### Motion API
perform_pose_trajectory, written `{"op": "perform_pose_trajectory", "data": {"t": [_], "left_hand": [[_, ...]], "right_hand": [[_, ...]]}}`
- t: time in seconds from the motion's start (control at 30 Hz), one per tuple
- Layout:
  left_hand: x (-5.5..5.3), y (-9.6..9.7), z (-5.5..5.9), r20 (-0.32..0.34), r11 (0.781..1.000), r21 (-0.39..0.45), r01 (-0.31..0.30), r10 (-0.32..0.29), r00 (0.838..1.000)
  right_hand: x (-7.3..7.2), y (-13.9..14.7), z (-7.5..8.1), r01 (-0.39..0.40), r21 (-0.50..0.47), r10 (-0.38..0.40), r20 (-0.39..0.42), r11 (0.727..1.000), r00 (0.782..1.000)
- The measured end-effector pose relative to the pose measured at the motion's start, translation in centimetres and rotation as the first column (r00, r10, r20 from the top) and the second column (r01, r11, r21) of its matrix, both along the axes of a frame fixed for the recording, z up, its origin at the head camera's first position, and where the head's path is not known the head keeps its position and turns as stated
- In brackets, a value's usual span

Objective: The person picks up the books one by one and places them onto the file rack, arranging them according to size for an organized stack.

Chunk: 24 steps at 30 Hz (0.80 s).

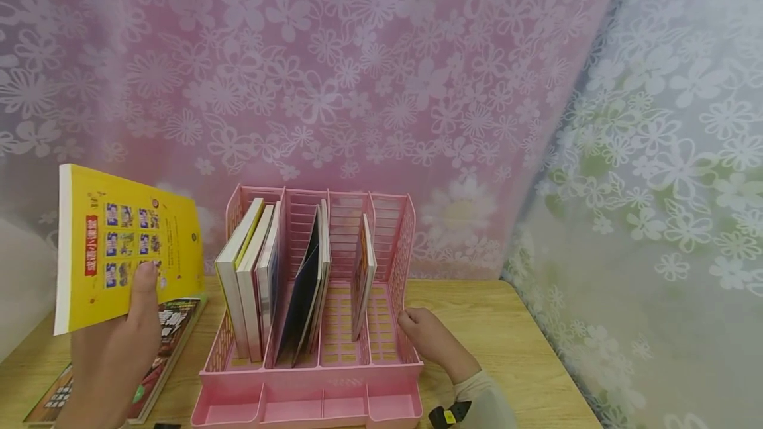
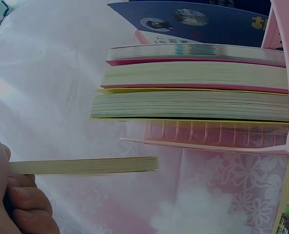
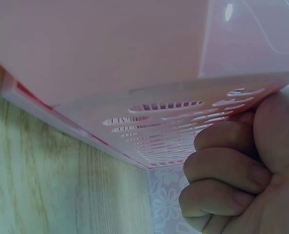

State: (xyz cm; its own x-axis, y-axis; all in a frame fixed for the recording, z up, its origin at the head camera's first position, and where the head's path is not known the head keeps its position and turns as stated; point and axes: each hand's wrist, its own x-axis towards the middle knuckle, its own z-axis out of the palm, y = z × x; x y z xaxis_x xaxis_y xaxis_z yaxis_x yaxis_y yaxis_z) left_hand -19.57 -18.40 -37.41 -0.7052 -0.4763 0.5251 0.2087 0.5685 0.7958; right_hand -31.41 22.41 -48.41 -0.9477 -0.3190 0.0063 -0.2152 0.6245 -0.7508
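Note:
In the head view my left hand grips a yellow book, thumb across its printed cover, raised at the left of the pink book rack. The left wrist view shows this yellow book edge-on, apart from the rack and level with its outer wall. My right hand pinches the edge of the rack's right side wall; in the right wrist view its fingers are curled against the slotted wall. Thick books lean in the rack's left compartment, dark thin ones in the second, and a thin book further right.
Another book or stack lies on the wooden table under my left arm. Small trays run along the rack's front. A pink flowered curtain hangs behind, and a pale flowered one stands at the right.

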Motion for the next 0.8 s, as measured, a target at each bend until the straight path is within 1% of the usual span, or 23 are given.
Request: {"op": "perform_pose_trajectory", "data": {"t": [0.1,0.17,0.27,0.33,0.4,0.43,0.53,0.6,0.77,0.8], "left_hand": [[0.2,0.2,0.2,-0.037,1.0,0.012,0.01,-0.009,0.999],[0.4,0.4,0.3,-0.049,1.0,0.023,0.006,-0.005,0.999],[0.6,0.8,0.6,-0.098,1.0,0.019,0.01,-0.008,0.995],[0.8,1.0,0.7,-0.136,1.0,0.005,0.01,-0.01,0.991],[0.9,1.2,0.9,-0.186,1.0,-0.007,0.017,-0.018,0.982],[1.0,1.3,1.0,-0.201,1.0,-0.006,0.019,-0.02,0.979],[1.2,1.6,1.3,-0.229,1.0,0.01,0.022,-0.019,0.973],[1.3,1.7,1.4,-0.227,1.0,0.018,0.023,-0.018,0.974],[1.8,1.7,1.6,-0.244,1.0,0.011,0.026,-0.023,0.969],[1.8,1.8,1.6,-0.256,1.0,0.008,0.027,-0.024,0.966]], "right_hand": [[0.0,0.0,0.0,0.001,0.003,-0.001,-0.002,1.0,1.0],[0.0,0.0,0.1,0.0,0.004,0.0,-0.002,1.0,1.0],[0.0,0.0,0.1,-0.003,0.001,0.003,0.002,1.0,1.0],[0.1,0.0,0.1,-0.003,-0.004,0.003,0.008,1.0,1.0],[0.1,0.0,0.1,-0.004,-0.007,0.004,0.016,1.0,1.0],[0.1,0.0,0.1,-0.004,-0.008,0.004,0.018,1.0,1.0],[0.1,0.1,0.1,-0.004,-0.006,0.004,0.022,1.0,1.0],[0.0,0.1,0.1,-0.004,-0.006,0.004,0.021,1.0,1.0],[0.0,0.1,0.1,-0.001,-0.008,0.002,0.022,1.0,1.0],[0.0,0.1,0.1,-0.001,-0.008,0.001,0.021,1.0,1.0]]}}
